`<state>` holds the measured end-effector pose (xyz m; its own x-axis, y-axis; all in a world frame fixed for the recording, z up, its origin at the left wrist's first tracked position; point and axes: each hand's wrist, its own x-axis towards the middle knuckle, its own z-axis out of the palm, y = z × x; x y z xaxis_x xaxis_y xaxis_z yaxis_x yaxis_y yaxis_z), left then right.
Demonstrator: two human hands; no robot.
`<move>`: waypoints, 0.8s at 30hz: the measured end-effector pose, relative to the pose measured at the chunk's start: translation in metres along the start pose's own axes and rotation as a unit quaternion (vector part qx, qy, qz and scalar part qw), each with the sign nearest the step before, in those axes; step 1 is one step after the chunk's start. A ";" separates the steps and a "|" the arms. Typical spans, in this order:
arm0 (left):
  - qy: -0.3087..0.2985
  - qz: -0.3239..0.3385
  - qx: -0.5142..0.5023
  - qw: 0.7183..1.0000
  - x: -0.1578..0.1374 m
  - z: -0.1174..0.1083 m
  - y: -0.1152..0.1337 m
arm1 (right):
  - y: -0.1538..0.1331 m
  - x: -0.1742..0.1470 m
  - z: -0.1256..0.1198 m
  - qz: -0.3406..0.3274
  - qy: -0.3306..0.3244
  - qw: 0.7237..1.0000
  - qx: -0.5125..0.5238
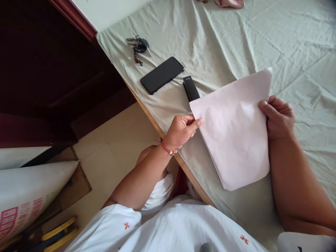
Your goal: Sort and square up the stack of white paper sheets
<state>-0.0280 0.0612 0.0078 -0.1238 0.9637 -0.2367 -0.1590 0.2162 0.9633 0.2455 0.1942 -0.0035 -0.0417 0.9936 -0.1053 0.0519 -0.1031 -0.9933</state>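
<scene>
A thin stack of blank, pale pinkish-white paper sheets (236, 136) is held up in front of me, tilted over the cloth. My left hand (182, 131), with a red beaded bracelet at the wrist, pinches the stack's left edge near its upper corner, thumb on top. On the right edge, my right hand (280, 113) grips the paper with its thumb on top and its other fingers behind. Just beyond the upper left corner lies a black stapler (191, 88), its near end hidden by the paper.
A black phone (162, 75) and a bunch of keys (138, 47) lie on the cloth-covered table (301, 42) at the upper left. A pink cloth (229, 2) shows at the far edge. Left of the table stand dark red furniture (52, 70) and a printed white sack (34, 196).
</scene>
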 end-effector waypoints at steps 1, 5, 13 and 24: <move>0.009 -0.002 0.003 1.000 0.000 0.000 -0.001 | -0.001 0.001 -0.001 0.000 0.003 1.000 0.005; 0.047 -0.007 0.011 0.999 0.002 -0.001 -0.003 | -0.004 0.004 -0.008 0.008 -0.030 0.999 0.032; 0.080 0.005 -0.039 0.996 0.004 0.000 -0.008 | -0.006 -0.002 -0.012 0.048 -0.078 0.996 -0.008; 0.151 0.013 -0.096 0.984 0.010 0.005 -0.005 | 0.005 0.009 -0.015 0.019 -0.056 0.998 0.030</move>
<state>-0.0237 0.0707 0.0015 -0.4110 0.8720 -0.2659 -0.3295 0.1299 0.9352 0.2606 0.2030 -0.0089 -0.1519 0.9777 -0.1450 -0.0032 -0.1472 -0.9891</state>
